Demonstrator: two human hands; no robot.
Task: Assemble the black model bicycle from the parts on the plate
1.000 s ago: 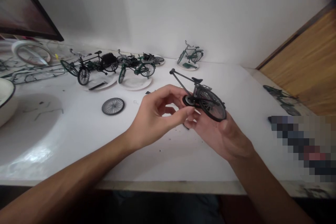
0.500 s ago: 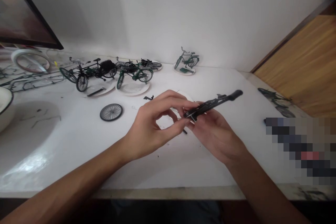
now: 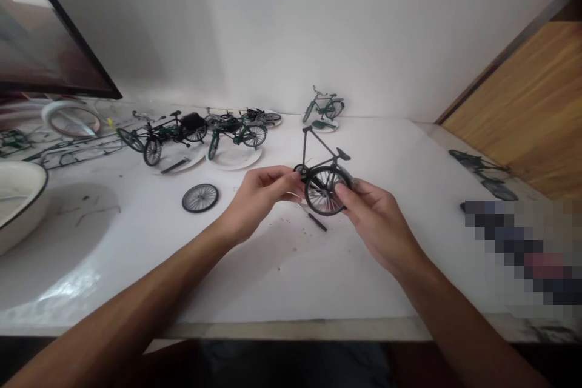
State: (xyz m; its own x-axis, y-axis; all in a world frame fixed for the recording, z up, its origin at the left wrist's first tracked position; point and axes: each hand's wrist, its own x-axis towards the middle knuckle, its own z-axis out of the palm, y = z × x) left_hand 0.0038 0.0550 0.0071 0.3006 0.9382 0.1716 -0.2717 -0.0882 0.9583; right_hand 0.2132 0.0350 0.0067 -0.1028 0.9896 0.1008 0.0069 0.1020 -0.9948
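Between my hands, above the white tabletop, is a black model bicycle frame [image 3: 321, 148] with a saddle and a rear wheel on it; no front wheel or handlebar shows. My left hand [image 3: 261, 197] pinches it near the crank, left of the wheel. My right hand [image 3: 375, 212] grips the rear wheel [image 3: 326, 191] at its right side, thumb over the spokes. A loose spoked wheel [image 3: 200, 198] lies flat on the table to the left. Below the held model is a thin black strip [image 3: 317, 222], among small dark specks.
Assembled model bicycles stand at the back on paper plates [image 3: 234, 160], one green bicycle [image 3: 324, 104] by the wall. A white basin [image 3: 22, 200] and a ring-shaped roll [image 3: 71, 119] are at left. Another green bicycle [image 3: 482, 170] lies at right, near a blurred-out patch.
The model bicycle has been turned from edge-on to side-on, so its frame and rear wheel now show. My right hand has shifted to the wheel's side; the left stays near the crank end.
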